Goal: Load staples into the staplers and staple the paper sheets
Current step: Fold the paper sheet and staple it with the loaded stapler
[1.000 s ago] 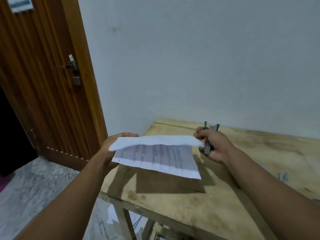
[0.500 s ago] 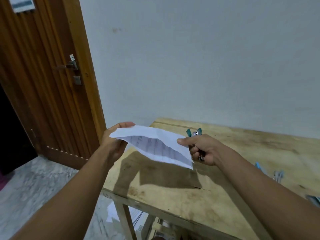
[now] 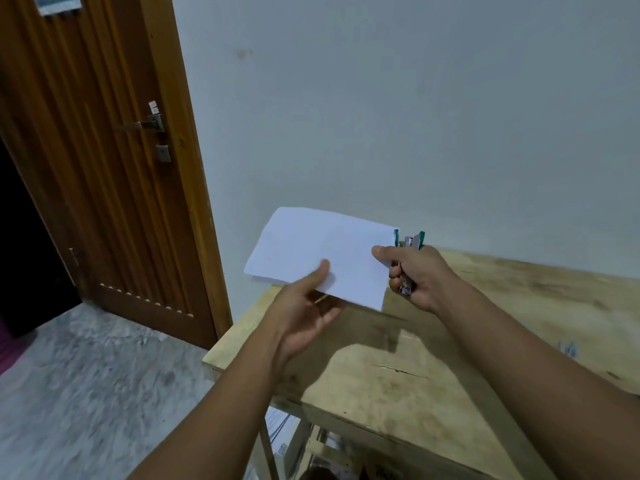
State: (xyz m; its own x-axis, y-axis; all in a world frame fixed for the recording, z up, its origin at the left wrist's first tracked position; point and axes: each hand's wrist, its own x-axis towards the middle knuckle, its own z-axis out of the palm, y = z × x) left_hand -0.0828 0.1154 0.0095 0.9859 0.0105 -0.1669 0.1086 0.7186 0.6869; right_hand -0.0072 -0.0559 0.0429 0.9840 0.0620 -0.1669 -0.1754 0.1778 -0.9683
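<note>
The left hand (image 3: 304,317) holds the paper sheets (image 3: 322,247) at their near edge, thumb pressed on top and the other fingers curled beneath. The right hand (image 3: 419,275) is wrapped around a stapler (image 3: 412,242), and its thumb touches the right edge of the sheets. The stapler stands roughly upright in the fist, its teal and bare-metal tips sticking out above the knuckles just beside the sheets' far right corner; whether they bite the paper cannot be told. The sheets are held in the air above the far left corner of the wooden table (image 3: 450,358), showing a blank white face with a faint crease. Half a second ago the printed side faced the camera and the sheets sagged between the hands, with the left hand at their left edge; now they are turned over, raised and flatter. A brown door (image 3: 104,168) stands at the left.
</note>
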